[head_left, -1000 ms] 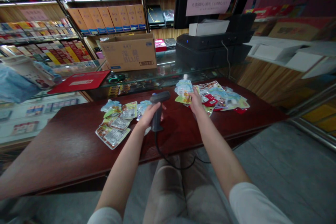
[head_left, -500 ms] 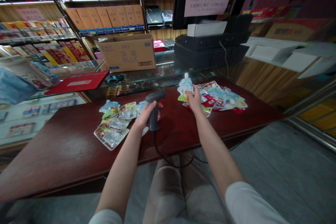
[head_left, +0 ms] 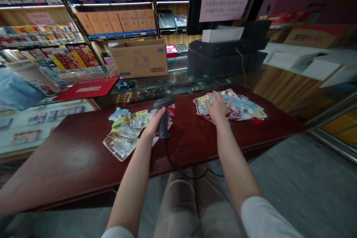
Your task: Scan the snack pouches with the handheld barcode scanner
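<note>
My left hand (head_left: 153,123) is closed round the handle of a black barcode scanner (head_left: 163,113), held upright over the dark red counter (head_left: 69,148); its cable drops off the front edge. My right hand (head_left: 218,106) lies flat with fingers spread on a pile of colourful snack pouches (head_left: 242,108) at the right. A second spread of pouches (head_left: 125,134) lies left of the scanner.
Behind the counter runs a glass display case (head_left: 184,78) bearing a cardboard box (head_left: 142,58), a red mat (head_left: 86,87), a mouse (head_left: 122,84) and a black printer (head_left: 225,52). Shelves of boxed goods (head_left: 39,41) fill the left. My knees (head_left: 189,208) sit below.
My right hand held a blue spouted pouch up beside the scanner; now it has gone back to the right pile and lies flat there, the pouch out of it. The scanner barely moved.
</note>
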{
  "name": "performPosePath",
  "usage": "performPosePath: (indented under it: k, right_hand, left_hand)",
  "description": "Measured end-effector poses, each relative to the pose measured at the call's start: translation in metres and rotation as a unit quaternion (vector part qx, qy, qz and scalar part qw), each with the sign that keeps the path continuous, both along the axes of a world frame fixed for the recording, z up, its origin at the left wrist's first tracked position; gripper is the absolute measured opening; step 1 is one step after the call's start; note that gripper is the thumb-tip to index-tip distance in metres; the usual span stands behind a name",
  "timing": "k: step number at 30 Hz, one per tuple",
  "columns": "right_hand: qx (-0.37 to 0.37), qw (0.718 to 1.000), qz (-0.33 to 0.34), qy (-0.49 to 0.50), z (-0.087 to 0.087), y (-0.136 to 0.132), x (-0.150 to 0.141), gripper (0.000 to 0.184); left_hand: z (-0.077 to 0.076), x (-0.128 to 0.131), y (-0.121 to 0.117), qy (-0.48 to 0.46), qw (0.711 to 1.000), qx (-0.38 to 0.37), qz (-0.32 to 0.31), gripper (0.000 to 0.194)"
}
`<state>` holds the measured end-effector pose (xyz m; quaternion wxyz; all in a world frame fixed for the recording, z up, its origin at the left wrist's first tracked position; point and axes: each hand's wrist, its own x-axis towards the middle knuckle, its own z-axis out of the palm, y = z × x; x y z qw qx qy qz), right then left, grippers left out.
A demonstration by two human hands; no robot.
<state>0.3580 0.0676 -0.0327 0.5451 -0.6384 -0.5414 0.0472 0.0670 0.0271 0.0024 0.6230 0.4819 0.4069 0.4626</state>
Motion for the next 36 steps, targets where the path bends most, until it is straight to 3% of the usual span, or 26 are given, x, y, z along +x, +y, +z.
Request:
performPosePath:
  k: [4,7,10,13,15,17,21,25,31,34,36]
  right_hand:
    - [-0.067,0.997,0.034,-0.014,-0.012,0.003,-0.007,0.009]
    - [-0.061,0.998,0.029,0.001,-0.011,0.002,-0.003,0.017]
    - [-0.016,0.999,0.039,-0.017,0.000,0.001,-0.011,0.028]
    - [-0.006,0.991,0.101,-0.088,0.010,0.008,-0.043,0.031]
    - [-0.049,0.974,0.173,-0.140,0.010,0.016,-0.075,0.030]
    - [-0.123,0.950,0.231,-0.173,0.005,0.023,-0.107,0.044]
    - [-0.199,0.925,0.225,-0.233,-0.010,0.031,-0.141,0.055]
    - [-0.236,0.907,0.202,-0.283,-0.017,0.034,-0.128,0.054]
    - [-0.255,0.912,0.191,-0.256,-0.017,0.044,-0.098,0.033]
    - [-0.250,0.935,0.160,-0.196,-0.016,0.047,-0.092,0.061]
    - [-0.240,0.952,0.154,-0.111,-0.015,0.049,-0.087,0.064]
  left_hand:
    - [0.004,-0.005,-0.001,-0.016,1.000,-0.004,0.017,0.054]
    - [0.009,-0.012,0.000,-0.040,0.998,-0.008,0.045,0.054]
    - [0.011,-0.020,0.002,-0.064,0.995,-0.008,0.078,0.056]
    - [0.011,-0.025,0.004,-0.081,0.992,0.001,0.099,0.056]
    - [0.010,-0.027,0.005,-0.086,0.991,0.002,0.098,0.055]
    - [0.010,-0.026,0.005,-0.084,0.992,0.000,0.093,0.054]
    - [0.008,-0.025,0.005,-0.085,0.992,-0.003,0.098,0.056]
    - [0.005,-0.024,0.007,-0.097,0.990,0.000,0.099,0.057]
    - [0.007,-0.023,0.006,-0.080,0.993,-0.007,0.084,0.057]
    - [0.009,-0.021,0.005,-0.078,0.993,-0.008,0.085,0.056]
    - [0.009,-0.020,0.005,-0.070,0.994,-0.010,0.085,0.056]
